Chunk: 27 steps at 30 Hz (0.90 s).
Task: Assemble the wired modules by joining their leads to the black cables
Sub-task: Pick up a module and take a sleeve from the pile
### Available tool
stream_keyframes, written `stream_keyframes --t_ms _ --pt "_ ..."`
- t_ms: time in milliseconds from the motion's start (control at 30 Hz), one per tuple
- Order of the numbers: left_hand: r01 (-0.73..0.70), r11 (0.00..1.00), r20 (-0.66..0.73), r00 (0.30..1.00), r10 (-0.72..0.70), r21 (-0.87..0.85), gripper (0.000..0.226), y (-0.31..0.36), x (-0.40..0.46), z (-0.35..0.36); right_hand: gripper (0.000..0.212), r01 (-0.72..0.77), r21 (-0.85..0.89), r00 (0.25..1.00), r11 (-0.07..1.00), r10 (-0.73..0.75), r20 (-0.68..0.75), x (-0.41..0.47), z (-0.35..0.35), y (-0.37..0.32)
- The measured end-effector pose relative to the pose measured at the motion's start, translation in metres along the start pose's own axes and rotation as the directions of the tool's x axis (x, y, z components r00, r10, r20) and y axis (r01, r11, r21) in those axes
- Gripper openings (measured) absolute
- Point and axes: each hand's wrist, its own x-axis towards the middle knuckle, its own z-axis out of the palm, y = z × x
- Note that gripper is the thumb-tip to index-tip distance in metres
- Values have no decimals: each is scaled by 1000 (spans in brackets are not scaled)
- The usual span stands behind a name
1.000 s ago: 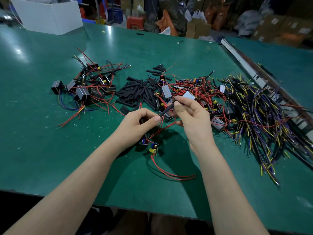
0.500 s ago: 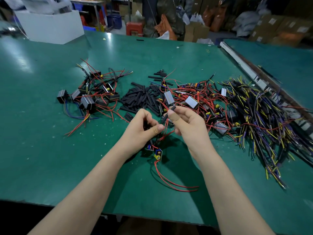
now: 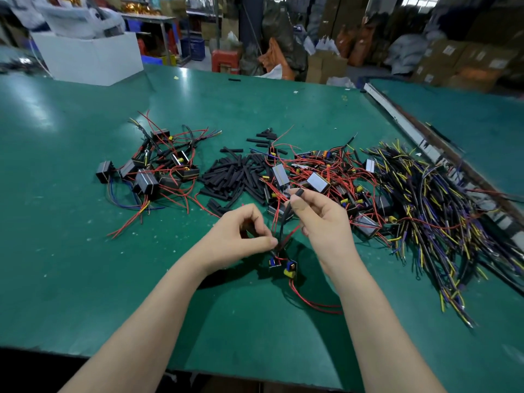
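Observation:
My left hand (image 3: 241, 236) pinches red leads just above a small module (image 3: 283, 266) with blue and yellow parts that hangs low over the green table (image 3: 85, 265). My right hand (image 3: 323, 219) pinches a short black tube (image 3: 292, 202) threaded over those leads, its top end sticking up past the thumb. The module's long red wires (image 3: 314, 303) loop onto the table toward me. Behind the hands lie a heap of black tubes (image 3: 235, 174), a tangle of modules with red wires (image 3: 320, 177) and a big bundle of black cables (image 3: 431, 211) with yellow and purple leads.
A cluster of black boxed modules with red and blue wires (image 3: 153, 171) lies at the left. A white box (image 3: 93, 58) stands at the far left corner. A metal rail (image 3: 402, 123) marks the right side, with a second green table beyond it.
My right hand has slid the black tube down along the leads and turned it more upright. The left hand has closed in on the wires. The view has shifted down and nearer.

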Motion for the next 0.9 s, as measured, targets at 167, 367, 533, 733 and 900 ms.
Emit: stream_keyframes --t_ms 167,367,533,733,900 --pt "-36 999 -31 999 35 -39 30 1 -3 2 10 7 44 998 999 -5 -57 0 -2 -2" --pt "-56 976 -68 995 72 208 35 1 -5 8 10 63 37 992 997 -58 -113 -1 4 0" --pt "-92 933 -80 989 127 349 15 1 -3 12 9 77 51 984 996 -68 -162 0 4 0" --pt "13 947 -142 989 34 320 9 0 -1 12 7 74 36 984 997 -67 -165 2 0 0" --pt "-43 939 -108 991 84 341 14 1 -2 11 9 77 -8 992 997 -77 -103 1 0 2"
